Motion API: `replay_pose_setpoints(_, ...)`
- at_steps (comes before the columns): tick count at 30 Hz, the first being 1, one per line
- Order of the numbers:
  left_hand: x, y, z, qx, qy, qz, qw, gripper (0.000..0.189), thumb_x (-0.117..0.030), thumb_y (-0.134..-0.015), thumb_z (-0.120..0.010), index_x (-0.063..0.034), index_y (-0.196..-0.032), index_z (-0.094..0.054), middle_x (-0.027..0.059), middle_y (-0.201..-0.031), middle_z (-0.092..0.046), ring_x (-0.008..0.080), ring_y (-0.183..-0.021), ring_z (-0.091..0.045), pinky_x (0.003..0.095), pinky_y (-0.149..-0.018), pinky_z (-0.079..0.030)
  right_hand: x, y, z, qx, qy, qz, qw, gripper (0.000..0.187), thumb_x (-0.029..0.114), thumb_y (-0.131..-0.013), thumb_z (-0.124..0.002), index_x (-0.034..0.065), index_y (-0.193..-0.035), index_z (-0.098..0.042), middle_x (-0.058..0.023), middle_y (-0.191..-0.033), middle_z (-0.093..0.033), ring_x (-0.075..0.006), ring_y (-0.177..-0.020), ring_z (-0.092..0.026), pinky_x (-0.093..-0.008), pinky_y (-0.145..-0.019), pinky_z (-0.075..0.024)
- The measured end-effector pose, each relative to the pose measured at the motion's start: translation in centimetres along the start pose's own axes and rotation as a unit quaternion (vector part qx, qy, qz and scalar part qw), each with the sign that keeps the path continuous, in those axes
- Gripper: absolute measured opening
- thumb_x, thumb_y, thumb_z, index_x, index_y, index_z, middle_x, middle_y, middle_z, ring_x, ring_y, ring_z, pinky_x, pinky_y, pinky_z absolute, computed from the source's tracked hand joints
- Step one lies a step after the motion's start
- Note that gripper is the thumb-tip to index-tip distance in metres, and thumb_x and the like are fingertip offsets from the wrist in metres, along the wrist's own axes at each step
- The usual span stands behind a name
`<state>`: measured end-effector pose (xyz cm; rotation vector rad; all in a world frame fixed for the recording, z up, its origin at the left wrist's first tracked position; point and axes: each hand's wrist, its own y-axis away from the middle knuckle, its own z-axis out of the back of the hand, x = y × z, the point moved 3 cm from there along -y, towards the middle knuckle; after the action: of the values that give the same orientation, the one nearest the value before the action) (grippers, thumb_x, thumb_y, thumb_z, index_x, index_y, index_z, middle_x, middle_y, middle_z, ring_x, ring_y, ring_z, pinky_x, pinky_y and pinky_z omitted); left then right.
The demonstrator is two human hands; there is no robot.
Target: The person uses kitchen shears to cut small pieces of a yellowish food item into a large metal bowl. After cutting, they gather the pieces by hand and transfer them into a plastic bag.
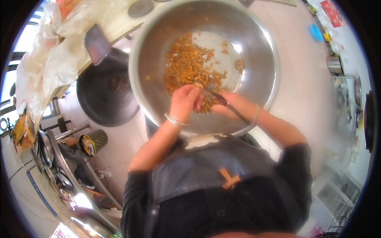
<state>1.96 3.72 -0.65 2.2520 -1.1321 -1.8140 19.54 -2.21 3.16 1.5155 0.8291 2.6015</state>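
Observation:
A large stainless steel bowl [256, 44] stands before me, with a heap of orange-brown chopped pieces [187, 59] spread over its left and middle part. A small separate clump [239, 65] lies at the right of its bottom. Over the near side of the heap, my left hand [187, 98] pinches a small brownish piece [198, 85] between thumb and fingers. My right hand [233, 105] holds a thin dark tool [238, 113], whose far end meets that piece; its kind cannot be told. More brown bits lie beneath and between the two hands.
A large black pan [104, 92] sits left of the bowl, below a table edge with crumpled plastic bags [62, 62] and a phone or tablet [97, 44]. A patterned wastebasket [99, 141] and a rack of metal pans [44, 148] are at lower left. A metal pot [335, 65] stands far right.

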Motion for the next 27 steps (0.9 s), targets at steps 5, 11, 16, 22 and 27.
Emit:
replay_pose_setpoints(5,0.1,0.1,0.0,-0.027,-0.046,-0.015,0.998,0.014,-0.012,-0.087,-0.055,0.0002,-0.083,-0.062,0.0028,-0.061,-0.057,0.0091,-0.049,-0.051,0.023,-0.045,-0.04,1.9,-0.4,-0.8,-0.024,0.017,0.035,0.999,0.04,0.027,-0.083,-0.07,-0.0012,-0.106,-0.056,-0.0172,-0.088,-0.061,-0.0273,-0.077,-0.058,-0.0369,-0.07,-0.0466)
replay_pose_setpoints(11,-0.2,0.3,-0.1,-0.054,-0.061,-0.046,0.996,0.016,-0.01,-0.088,-0.053,0.0012,-0.08,-0.062,0.0037,-0.059,-0.057,0.0091,-0.048,-0.052,0.0241,-0.044,-0.041,1.7,-0.8,-1.3,0.013,-0.002,0.031,0.999,0.04,0.025,-0.083,-0.068,-0.0012,-0.111,-0.054,-0.0158,-0.09,-0.06,-0.0252,-0.08,-0.058,-0.0354,-0.072,-0.0465)
replay_pose_setpoints(16,0.2,0.4,-0.2,-0.035,-0.112,-0.048,0.992,0.018,-0.009,-0.088,-0.052,0.0021,-0.078,-0.061,0.0048,-0.06,-0.058,0.0101,-0.049,-0.055,0.0258,-0.045,-0.044,1.1,-1.1,-1.8,-0.007,-0.025,0.047,0.999,0.031,0.025,-0.088,-0.06,-0.0023,-0.103,-0.057,-0.0157,-0.08,-0.06,-0.025,-0.074,-0.057,-0.0353,-0.07,-0.0464)
replay_pose_setpoints(22,0.6,-0.1,0.1,-0.051,-0.216,-0.113,0.968,0.018,-0.012,-0.085,-0.054,0.0025,-0.078,-0.063,0.0058,-0.062,-0.06,0.0117,-0.049,-0.055,0.0269,-0.046,-0.045,0.9,-0.5,-1.3,-0.022,0.054,0.003,0.998,0.024,0.022,-0.092,-0.052,-0.001,-0.09,-0.06,-0.0199,-0.075,-0.061,-0.0309,-0.07,-0.06,-0.0385,-0.068,-0.0466)
replay_pose_setpoints(27,1.6,-0.4,0.1,-0.034,-0.163,-0.04,0.985,0.018,-0.013,-0.083,-0.055,0.0023,-0.077,-0.063,0.0058,-0.062,-0.06,0.0115,-0.05,-0.054,0.026,-0.046,-0.043,-0.1,0.0,-1.3,-0.031,0.09,0.015,0.995,0.025,0.023,-0.093,-0.052,-0.0003,-0.089,-0.061,-0.0221,-0.075,-0.061,-0.0359,-0.067,-0.058,-0.0399,-0.067,-0.0467)
